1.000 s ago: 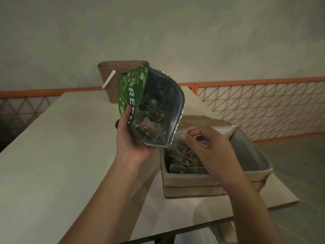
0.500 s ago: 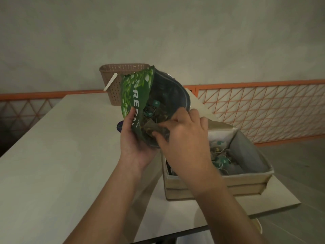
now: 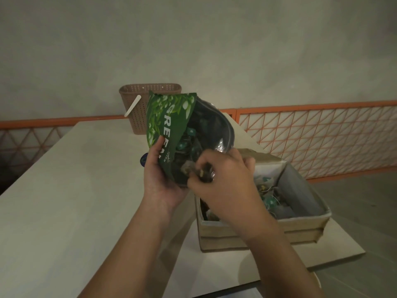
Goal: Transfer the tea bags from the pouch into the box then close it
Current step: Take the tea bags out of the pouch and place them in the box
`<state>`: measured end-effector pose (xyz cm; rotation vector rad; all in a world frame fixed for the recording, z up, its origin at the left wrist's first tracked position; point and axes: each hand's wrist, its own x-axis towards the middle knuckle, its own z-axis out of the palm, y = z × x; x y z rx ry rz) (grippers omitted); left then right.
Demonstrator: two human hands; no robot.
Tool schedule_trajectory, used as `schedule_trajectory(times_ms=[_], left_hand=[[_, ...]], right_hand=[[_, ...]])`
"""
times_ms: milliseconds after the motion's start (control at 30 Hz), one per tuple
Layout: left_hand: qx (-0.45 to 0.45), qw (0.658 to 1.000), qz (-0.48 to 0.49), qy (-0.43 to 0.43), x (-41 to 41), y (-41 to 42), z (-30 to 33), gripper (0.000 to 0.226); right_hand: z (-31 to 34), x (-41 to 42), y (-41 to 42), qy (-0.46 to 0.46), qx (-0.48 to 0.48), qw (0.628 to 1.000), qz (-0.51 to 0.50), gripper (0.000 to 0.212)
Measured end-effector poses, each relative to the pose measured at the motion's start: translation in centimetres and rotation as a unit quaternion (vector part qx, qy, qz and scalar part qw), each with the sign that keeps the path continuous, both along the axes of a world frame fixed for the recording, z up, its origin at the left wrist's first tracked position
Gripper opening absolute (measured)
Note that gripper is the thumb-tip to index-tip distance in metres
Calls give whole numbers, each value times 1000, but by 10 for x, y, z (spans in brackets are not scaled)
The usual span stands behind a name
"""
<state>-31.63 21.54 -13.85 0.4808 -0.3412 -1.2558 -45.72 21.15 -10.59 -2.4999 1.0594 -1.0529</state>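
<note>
Midway through, by the look of it. Green pouch (image 3: 169,127) held up over the bench (image 3: 71,203), gripped at its lower edge by the left hand (image 3: 160,179), mouth tilted toward the box (image 3: 257,227). Right hand (image 3: 225,186) pinched around a small clump of tea bags (image 3: 194,169) at the pouch mouth, not yet carried across. Several bags lying in the open box, just beside and below the pouch. More visible inside the pouch, so emptying unfinished. Box not yet closed.
</note>
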Motion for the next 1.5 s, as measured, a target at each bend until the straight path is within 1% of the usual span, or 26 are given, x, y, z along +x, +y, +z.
schedule_trajectory(times_ms=[33,100,167,333,433,500,567,700,767,800,833,867,933,967,1000,1067,1133,1167,1200,1267,1300,1367,1433,1500], left_hand=[[-1,1000,-7,1,1,-1,0,58],[-3,1000,-21,14,4,-2,0,61],[-2,999,-27,20,7,-2,0,60],[-14,999,-33,24,10,-4,-1,58],[-9,999,-31,20,7,-4,1,59],[-4,999,-28,21,6,-4,2,58],[-10,999,-32,26,4,-5,2,57],[-4,999,-34,31,-2,-8,6,57],[-8,999,-39,33,-5,-9,7,56],[-10,998,-42,34,-6,-9,8,55],[-10,998,-44,35,-7,-10,7,55],[-8,998,-45,35,-7,-10,7,55],[-2,998,-51,30,-9,-12,7,58],[0,998,-55,28,-10,-12,7,60],[0,998,-57,28,-11,-13,7,62],[2,998,-53,27,-14,-13,7,64],[-1,998,-50,23,-19,-14,7,65],[-2,999,-47,19,-21,-14,8,64],[1,999,-42,16,-23,-14,8,64],[7,999,-31,11,-26,-15,8,63],[6,1000,-28,9,-26,-15,8,62],[6,1000,-28,10,-26,-15,7,61],[7,999,-35,14,-26,-15,6,61],[7,998,-52,22,-25,-14,6,61]], right_hand=[[3,-7,0,-55,38,997,29,11],[9,-20,-1,-174,103,977,66,16],[15,-34,-4,-259,130,955,67,16],[16,-63,-18,-397,129,907,54,15],[11,-71,-25,-436,111,892,42,19],[7,-76,-30,-415,118,902,35,22],[0,-79,-37,-353,146,923,28,24],[-19,-78,-51,-231,179,956,-27,14],[-26,-75,-52,-167,180,968,-47,20],[-29,-73,-52,-158,166,972,-53,23],[-29,-71,-50,-173,144,973,-51,23],[-26,-67,-46,-211,121,969,-37,20],[-18,-58,-36,-286,85,954,21,13],[-15,-53,-31,-296,70,951,45,12],[-12,-48,-28,-283,56,956,57,12],[-10,-37,-25,-202,15,979,29,23],[-10,-27,-23,-74,-34,996,-48,47],[-9,-22,-21,-15,-45,995,-91,57],[-8,-17,-18,34,-43,990,-127,62],[-8,-11,-11,98,-35,982,-160,57],[-9,-10,-9,109,-37,980,-161,50],[-11,-12,-8,100,-32,984,-142,38],[-13,-16,-10,63,-10,993,-102,29],[-15,-20,-13,-8,25,998,-53,21]])
